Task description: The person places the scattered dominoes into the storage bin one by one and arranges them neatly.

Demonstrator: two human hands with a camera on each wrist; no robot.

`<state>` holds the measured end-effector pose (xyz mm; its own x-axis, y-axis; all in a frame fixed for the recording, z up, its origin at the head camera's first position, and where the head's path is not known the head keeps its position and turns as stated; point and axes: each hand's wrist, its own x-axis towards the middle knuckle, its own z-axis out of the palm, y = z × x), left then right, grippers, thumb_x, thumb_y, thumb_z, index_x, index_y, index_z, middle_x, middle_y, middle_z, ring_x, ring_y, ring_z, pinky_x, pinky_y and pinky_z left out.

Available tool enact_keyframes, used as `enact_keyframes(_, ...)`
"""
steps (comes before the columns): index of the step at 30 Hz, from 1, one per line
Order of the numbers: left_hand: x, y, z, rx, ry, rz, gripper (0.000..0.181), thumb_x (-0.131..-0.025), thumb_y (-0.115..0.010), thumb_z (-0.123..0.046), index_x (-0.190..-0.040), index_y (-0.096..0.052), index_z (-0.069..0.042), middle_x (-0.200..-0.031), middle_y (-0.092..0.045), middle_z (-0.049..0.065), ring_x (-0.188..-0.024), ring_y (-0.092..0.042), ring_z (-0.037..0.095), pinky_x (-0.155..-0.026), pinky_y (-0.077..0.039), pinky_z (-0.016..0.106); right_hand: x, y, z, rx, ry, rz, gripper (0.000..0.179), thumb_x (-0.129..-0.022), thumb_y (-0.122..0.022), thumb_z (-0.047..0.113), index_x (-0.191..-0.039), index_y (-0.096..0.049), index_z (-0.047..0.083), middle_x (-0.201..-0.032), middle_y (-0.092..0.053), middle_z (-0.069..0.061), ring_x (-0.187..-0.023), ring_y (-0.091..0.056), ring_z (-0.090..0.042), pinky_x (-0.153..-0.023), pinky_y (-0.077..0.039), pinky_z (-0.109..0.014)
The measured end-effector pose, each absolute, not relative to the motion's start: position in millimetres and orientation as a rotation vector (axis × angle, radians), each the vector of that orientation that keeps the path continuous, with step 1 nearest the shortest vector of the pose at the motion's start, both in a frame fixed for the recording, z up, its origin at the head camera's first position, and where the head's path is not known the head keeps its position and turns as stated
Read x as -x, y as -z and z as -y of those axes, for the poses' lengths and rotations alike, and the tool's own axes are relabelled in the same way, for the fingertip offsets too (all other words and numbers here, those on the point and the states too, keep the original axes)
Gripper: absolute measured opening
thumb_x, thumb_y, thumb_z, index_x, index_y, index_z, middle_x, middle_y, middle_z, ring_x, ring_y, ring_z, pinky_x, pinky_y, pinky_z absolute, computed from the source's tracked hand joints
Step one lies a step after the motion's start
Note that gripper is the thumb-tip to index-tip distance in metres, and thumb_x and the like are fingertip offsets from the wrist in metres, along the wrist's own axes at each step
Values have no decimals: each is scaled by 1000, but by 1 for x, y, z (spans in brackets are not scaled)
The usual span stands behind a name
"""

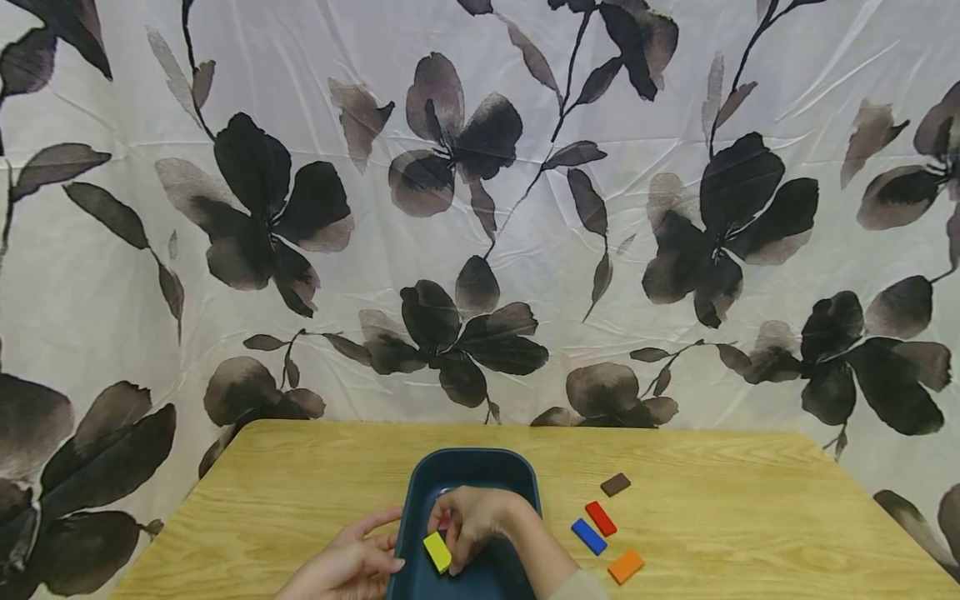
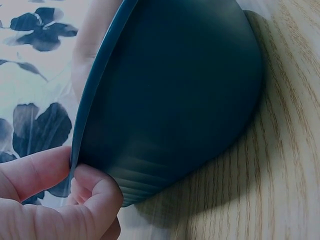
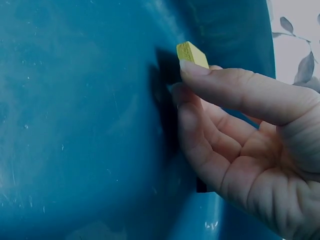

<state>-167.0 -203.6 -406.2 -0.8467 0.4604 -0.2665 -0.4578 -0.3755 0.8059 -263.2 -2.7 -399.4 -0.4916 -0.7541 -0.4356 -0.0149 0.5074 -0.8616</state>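
Note:
A dark teal rectangular tub (image 1: pixel 476 457) stands near the front of the table. My left hand (image 1: pixel 352 560) pinches the tub's left rim between thumb and fingers, plain in the left wrist view, where the tub's outer wall (image 2: pixel 175 90) fills the middle. Inside the tub, my right hand (image 1: pixel 480 521) holds a small yellow block (image 1: pixel 438 552) between thumb and fingertips; the block's end (image 3: pixel 192 54) pokes out past the thumb in the right wrist view. Behind those fingers a bit of a pink piece (image 1: pixel 444 522) shows, mostly hidden. A small dark corner (image 3: pixel 201 185) peeks out below the hand.
Right of the tub on the wooden table (image 1: pixel 720 508) lie a brown block (image 1: pixel 615 484), a red block (image 1: pixel 601 517), a blue block (image 1: pixel 588 536) and an orange block (image 1: pixel 626 567). Behind the table hangs a white cloth (image 1: pixel 570 275) with dark flowers.

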Motion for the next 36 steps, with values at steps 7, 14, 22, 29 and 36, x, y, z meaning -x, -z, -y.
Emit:
enact_keyframes(7, 167, 406, 203, 12, -2205, -1347, 70, -83, -47, 17, -143, -11, 8, -97, -57, 7, -71, -56, 10, -63, -44, 17, 262, 400, 3, 642, 1050, -1858, 40, -71, -63, -23, -97, -59, 8, -66, -59, -7, -60, -56, -13, -58, -50, -26)
enact_keyframes(14, 167, 407, 204, -18, -2198, -1356, 68, -83, -49, 16, -142, -16, 8, -94, -58, 6, -76, -57, 11, -66, -46, 18, 260, 396, 4, 625, 1038, -1907, 38, -70, -65, -21, -97, -61, 6, -72, -63, -11, -63, -59, -14, -57, -51, -28)
enact_keyframes(22, 169, 407, 204, -12, -2200, -1350, 68, -83, -50, 15, -142, -16, 7, -94, -58, 5, -75, -58, 10, -65, -45, 18, 263, 382, -2, 640, 1232, -1896, 36, -71, -65, -17, -102, -61, 0, -72, -63, -8, -64, -61, -15, -57, -51, -30)
enact_keyframes(29, 168, 405, 203, 17, -2204, -1350, 69, -83, -49, 16, -142, -14, 7, -96, -57, 6, -77, -59, 12, -68, -47, 18, 271, 363, -19, 616, 1403, -1925, 38, -76, -65, -12, -112, -57, -4, -74, -62, -4, -66, -62, -14, -64, -54, -34)
enact_keyframes(36, 167, 403, 201, 59, -2221, -1308, 75, -84, -46, 19, -143, -3, 7, -100, -55, 9, -84, -60, 15, -75, -50, 22, 275, 342, -50, 669, 1485, -1974, 39, -77, -68, -5, -114, -55, -4, -78, -62, -5, -71, -62, -17, -70, -54, -38)
